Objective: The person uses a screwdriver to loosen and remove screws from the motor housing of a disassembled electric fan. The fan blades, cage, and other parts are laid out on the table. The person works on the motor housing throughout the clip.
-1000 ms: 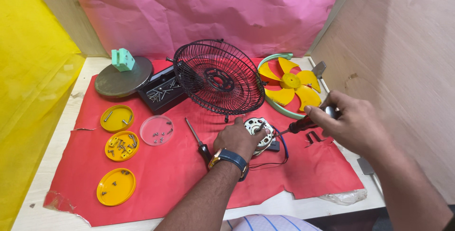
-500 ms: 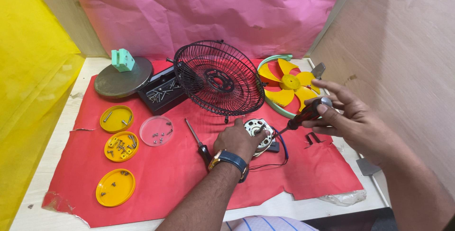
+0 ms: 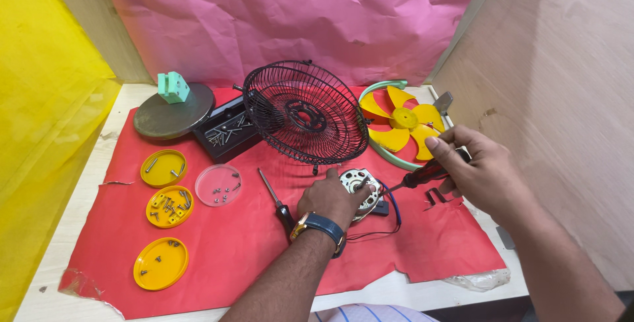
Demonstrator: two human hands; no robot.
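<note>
fan motor [image 3: 356,186] sits on the red paper [image 3: 218,249] just below the black wire grille [image 3: 304,114], gripped by the left hand [image 3: 330,200]. right hand [image 3: 479,170] is clenched around a screwdriver [image 3: 422,177], tip at the motor. a second screwdriver [image 3: 274,198] lies just beside the left wrist.

Black fan grille [image 3: 305,113], yellow blades [image 3: 403,122], three yellow lids [image 3: 162,167].

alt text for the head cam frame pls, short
A person's left hand steadies a small fan motor on a red sheet while the right hand angles a screwdriver at it. Behind stand a black wire fan guard and a yellow fan blade; yellow lids hold screws at left.
</note>
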